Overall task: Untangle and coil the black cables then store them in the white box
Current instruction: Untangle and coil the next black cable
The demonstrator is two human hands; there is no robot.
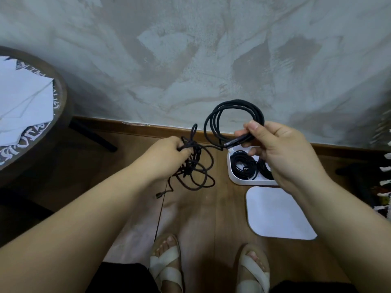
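- Off to the left, a round dark table [62,85] with white paper [23,98] on top and one dark leg angling down to the wooden floor [201,218].
- Behind everything, a mottled grey wall [190,49], met by the floor at a brown skirting strip.
- At the right edge, a fringed rug [384,187], mostly out of view.
- At the bottom, two feet in pale cross-strap sandals [167,265], flat on the floor.
- On the floor near the wall, a white box [231,168], open, its right part hidden behind the right wrist.
- Inside the box, coiled black cables [243,166], at least two bundles side by side.
- Just in front of the box, a flat white lid [277,214] lying on the floor, its right corner covered by the right forearm.
- Left hand [167,155]: fingers curled round a knotted tangle of black cable [196,168], loops hanging beneath, a loose end with a small connector [158,195] dangling lower.
- Right hand [281,149]: thumb and fingers pinching a neat coil [232,115] together with its plug end, held up above the box.
- Between the two hands, a single strand running from tangle to coil.
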